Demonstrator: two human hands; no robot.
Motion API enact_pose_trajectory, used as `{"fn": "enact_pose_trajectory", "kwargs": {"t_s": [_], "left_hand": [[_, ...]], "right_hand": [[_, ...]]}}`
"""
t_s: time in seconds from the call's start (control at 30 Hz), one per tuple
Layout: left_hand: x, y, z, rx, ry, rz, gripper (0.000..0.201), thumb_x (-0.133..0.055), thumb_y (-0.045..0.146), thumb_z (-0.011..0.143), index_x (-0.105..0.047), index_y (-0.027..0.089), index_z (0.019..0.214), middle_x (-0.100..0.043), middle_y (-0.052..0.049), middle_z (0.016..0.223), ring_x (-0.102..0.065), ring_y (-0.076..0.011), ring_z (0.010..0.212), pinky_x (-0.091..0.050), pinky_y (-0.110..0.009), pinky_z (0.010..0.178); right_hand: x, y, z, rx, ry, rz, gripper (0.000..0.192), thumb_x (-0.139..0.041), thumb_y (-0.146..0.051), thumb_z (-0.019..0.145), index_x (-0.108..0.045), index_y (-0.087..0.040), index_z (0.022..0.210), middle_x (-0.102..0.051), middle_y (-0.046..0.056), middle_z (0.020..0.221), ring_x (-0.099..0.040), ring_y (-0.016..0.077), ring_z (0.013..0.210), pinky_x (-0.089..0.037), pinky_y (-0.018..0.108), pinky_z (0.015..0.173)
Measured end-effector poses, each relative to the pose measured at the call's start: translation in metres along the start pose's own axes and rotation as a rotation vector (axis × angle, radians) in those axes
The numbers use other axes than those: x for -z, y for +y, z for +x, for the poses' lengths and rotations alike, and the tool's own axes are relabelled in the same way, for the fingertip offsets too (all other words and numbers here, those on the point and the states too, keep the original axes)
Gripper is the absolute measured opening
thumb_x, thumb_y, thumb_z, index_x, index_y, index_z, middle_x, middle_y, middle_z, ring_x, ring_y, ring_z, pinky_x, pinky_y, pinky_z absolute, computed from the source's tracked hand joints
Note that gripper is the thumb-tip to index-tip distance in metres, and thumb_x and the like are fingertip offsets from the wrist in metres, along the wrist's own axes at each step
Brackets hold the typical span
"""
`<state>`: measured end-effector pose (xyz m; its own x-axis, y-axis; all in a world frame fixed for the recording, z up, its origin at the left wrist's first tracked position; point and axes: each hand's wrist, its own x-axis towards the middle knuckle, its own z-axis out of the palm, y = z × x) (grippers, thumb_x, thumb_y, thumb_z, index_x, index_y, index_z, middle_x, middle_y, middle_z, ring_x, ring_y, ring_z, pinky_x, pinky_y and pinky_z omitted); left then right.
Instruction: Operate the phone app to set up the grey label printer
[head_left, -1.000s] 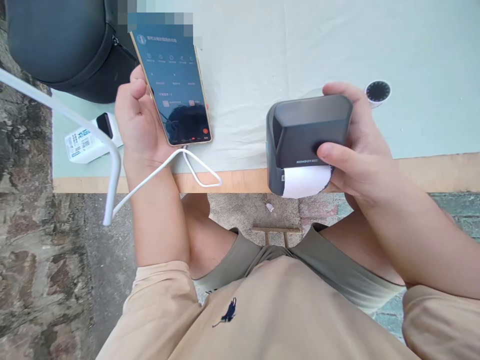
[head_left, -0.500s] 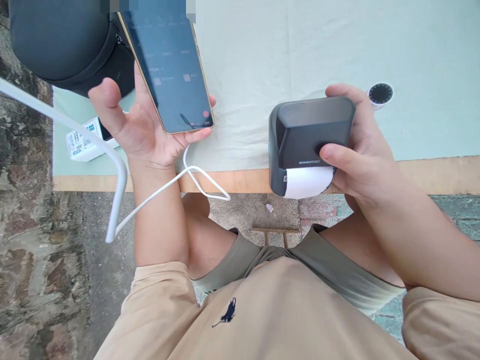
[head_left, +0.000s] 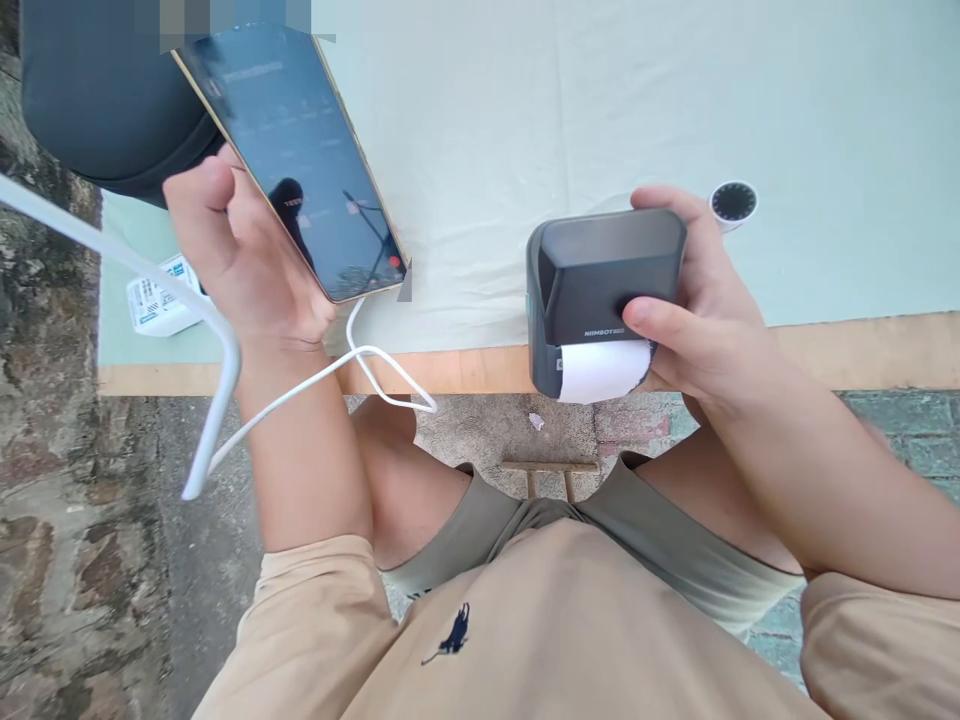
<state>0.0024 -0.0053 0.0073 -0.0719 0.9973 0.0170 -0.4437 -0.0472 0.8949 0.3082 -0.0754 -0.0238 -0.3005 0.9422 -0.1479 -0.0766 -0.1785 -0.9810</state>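
While the phone is held tilted in the left hand, the printer is gripped by the right hand. The left hand is partly closed around the lower edge of the phone, with the thumb raised beside the screen, which is lit and turned up toward the camera. A white cable is plugged into the bottom of the phone and hangs in loops just below the left wrist. The right hand is wrapped around the right side of the printer, the thumb is pressed on its dark front and the fingers are hidden behind it. A white roll is seen in the open lower part of the printer, just left of the right thumb. The printer is held over the near edge of the table, between the two hands. A dark bag lies behind the left hand, a small white box is just left of it, and a small round black thing stands just beyond the right fingers.
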Motion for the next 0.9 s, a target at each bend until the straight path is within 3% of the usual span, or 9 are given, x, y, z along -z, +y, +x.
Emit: {"fn": "enact_pose_trajectory", "kwargs": {"t_s": [0.07, 0.13, 0.3, 0.4, 0.6, 0.73, 0.9], "left_hand": [[-0.002, 0.002, -0.003, -0.109, -0.049, 0.013, 0.033, -0.029, 0.037, 0.107, -0.06, 0.024, 0.103, -0.065, -0.005, 0.11, -0.055, -0.0243, 0.156, -0.045, -0.046, 0.135], [-0.004, 0.002, -0.007, -0.117, -0.041, 0.03, 0.032, -0.032, 0.034, 0.107, -0.062, 0.022, 0.102, -0.065, -0.006, 0.111, -0.055, -0.0249, 0.156, -0.048, -0.047, 0.133], [-0.008, -0.001, -0.011, -0.043, 0.045, 0.103, 0.03, -0.046, 0.039, 0.103, -0.071, 0.024, 0.113, -0.072, -0.007, 0.112, -0.063, -0.0319, 0.147, -0.059, -0.048, 0.121], [-0.007, 0.001, -0.01, 0.0, 0.01, 0.093, 0.032, -0.046, 0.041, 0.104, -0.073, 0.024, 0.108, -0.074, -0.006, 0.116, -0.063, -0.0331, 0.147, -0.061, -0.048, 0.118], [0.001, 0.012, -0.01, 0.174, 0.011, 0.076, 0.048, -0.048, 0.064, 0.103, -0.073, 0.023, 0.096, -0.077, -0.007, 0.126, -0.057, -0.039, 0.153, -0.06, -0.055, 0.121], [0.004, 0.014, -0.007, 0.178, -0.008, 0.094, 0.045, -0.042, 0.058, 0.109, -0.074, 0.027, 0.106, -0.079, -0.004, 0.126, -0.049, -0.0353, 0.16, -0.051, -0.054, 0.131], [-0.002, 0.012, -0.006, 0.185, 0.122, 0.041, 0.042, -0.038, 0.048, 0.111, -0.073, 0.028, 0.123, -0.079, -0.004, 0.115, -0.054, -0.0319, 0.157, -0.05, -0.052, 0.131]], "right_hand": [[0.001, 0.0, 0.0, 0.004, 0.015, -0.014, 0.083, -0.087, -0.072, 0.08, -0.041, -0.049, 0.145, -0.063, -0.002, 0.132, -0.075, 0.0157, 0.107, -0.075, 0.037, 0.086], [0.002, 0.001, 0.0, 0.019, 0.019, -0.031, 0.081, -0.086, -0.07, 0.081, -0.041, -0.051, 0.145, -0.063, -0.002, 0.132, -0.075, 0.0164, 0.107, -0.075, 0.037, 0.085], [0.002, 0.002, 0.0, 0.013, 0.031, -0.029, 0.083, -0.087, -0.069, 0.079, -0.042, -0.049, 0.145, -0.061, 0.003, 0.133, -0.073, 0.0186, 0.104, -0.074, 0.039, 0.077], [0.001, 0.002, 0.001, 0.021, 0.027, -0.004, 0.081, -0.089, -0.066, 0.079, -0.043, -0.048, 0.143, -0.06, 0.004, 0.131, -0.071, 0.0173, 0.104, -0.073, 0.036, 0.076], [0.002, 0.004, 0.003, 0.063, -0.036, 0.044, 0.075, -0.088, -0.06, 0.083, -0.043, -0.049, 0.142, -0.059, 0.0, 0.125, -0.069, 0.0118, 0.097, -0.071, 0.036, 0.081], [0.003, 0.004, 0.002, 0.04, -0.038, 0.037, 0.075, -0.088, -0.06, 0.084, -0.043, -0.051, 0.143, -0.06, -0.001, 0.127, -0.069, 0.0114, 0.096, -0.07, 0.037, 0.082], [0.002, 0.004, 0.002, 0.041, -0.002, 0.02, 0.078, -0.089, -0.063, 0.081, -0.044, -0.049, 0.143, -0.059, 0.0, 0.129, -0.07, 0.0134, 0.1, -0.071, 0.034, 0.077]]}}
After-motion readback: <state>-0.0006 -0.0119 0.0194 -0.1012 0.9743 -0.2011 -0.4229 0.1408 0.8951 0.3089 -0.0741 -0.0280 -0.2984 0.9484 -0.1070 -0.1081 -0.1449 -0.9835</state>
